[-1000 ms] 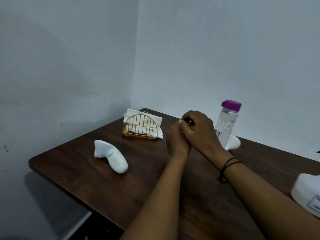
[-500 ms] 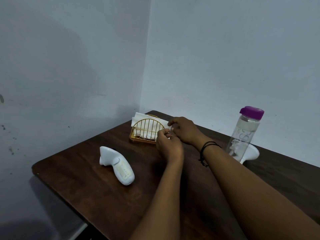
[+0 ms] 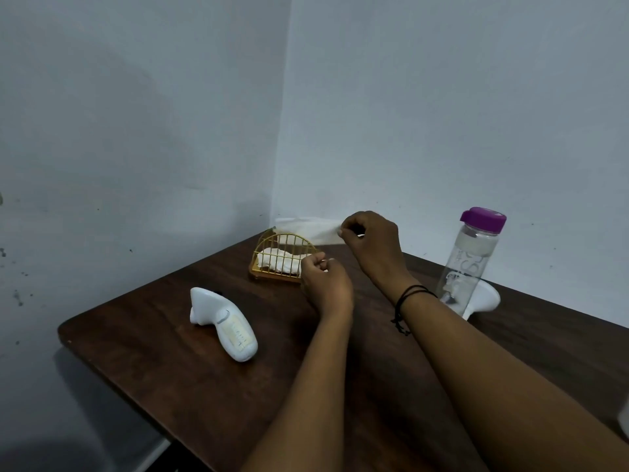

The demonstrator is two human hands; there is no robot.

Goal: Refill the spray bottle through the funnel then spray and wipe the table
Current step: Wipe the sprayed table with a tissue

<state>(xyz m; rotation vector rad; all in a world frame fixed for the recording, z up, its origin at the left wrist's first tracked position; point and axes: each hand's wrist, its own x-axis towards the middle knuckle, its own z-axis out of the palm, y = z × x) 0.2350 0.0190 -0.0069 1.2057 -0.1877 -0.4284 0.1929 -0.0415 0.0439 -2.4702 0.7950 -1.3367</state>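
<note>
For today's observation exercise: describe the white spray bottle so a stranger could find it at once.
Start at the dark brown wooden table in the room's corner. Near its left edge, in front of the gold wire napkin holder, lies the white plastic spray bottle. It alone lies on its side; the purple-capped clear bottle stands upright.

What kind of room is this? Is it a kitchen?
Probably not a kitchen, more a plain corner of a room at home. A dark wooden table is pushed into bare pale walls, with a gold wire napkin holder and a purple-capped water bottle on it. No sink or stove shows.
</note>
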